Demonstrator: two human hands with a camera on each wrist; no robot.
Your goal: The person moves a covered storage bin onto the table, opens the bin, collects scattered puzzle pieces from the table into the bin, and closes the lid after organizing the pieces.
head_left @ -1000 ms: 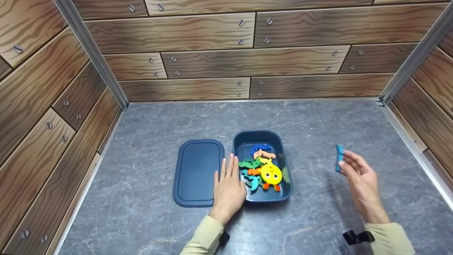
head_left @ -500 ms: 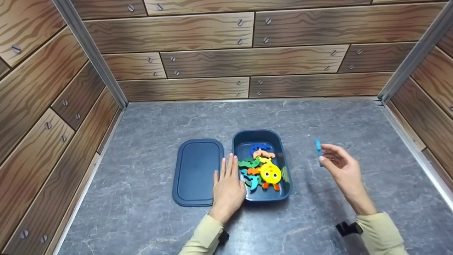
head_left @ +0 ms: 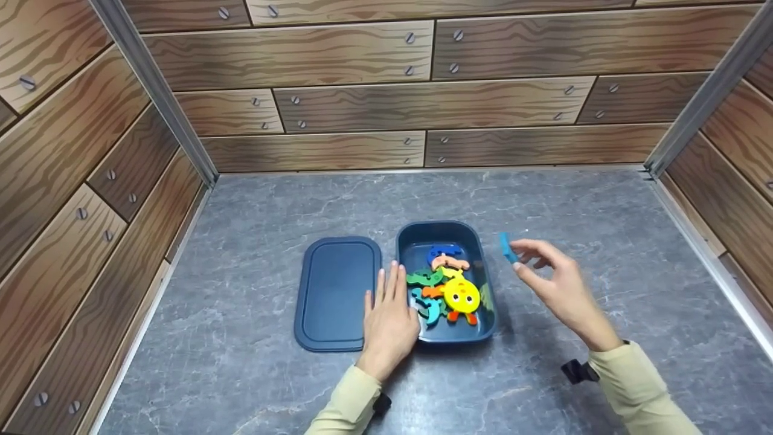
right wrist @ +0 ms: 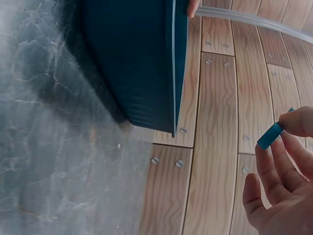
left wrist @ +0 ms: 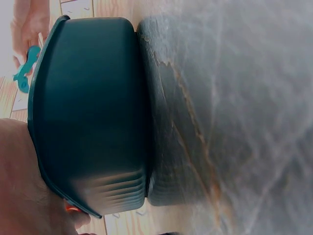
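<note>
My right hand (head_left: 552, 275) pinches a blue wavy puzzle piece (head_left: 508, 248) between thumb and fingertips, just right of the dark blue box (head_left: 490, 302) and above the table. Knobs on that piece show in the left wrist view, where the teal shape (left wrist: 28, 68) hangs beyond the rim. With fingers straight, my left hand (head_left: 391, 323) rests along the box's left rim. Inside the box lie a yellow chick-like face piece (head_left: 462, 296) with orange feet, a green piece (head_left: 426, 278), a peach piece (head_left: 452, 263), a dark blue piece (head_left: 444, 251) and a turquoise piece (head_left: 431, 313).
A flat dark blue lid (head_left: 336, 296) lies on the grey marbled table (head_left: 259, 241), left of the box, partly beside my left hand. Wood-patterned walls (head_left: 362, 109) stand at the back and on both sides.
My right hand has moved left with the blue puzzle piece, from well off on the right to close beside the box. The left hand and the box have stayed in place.
</note>
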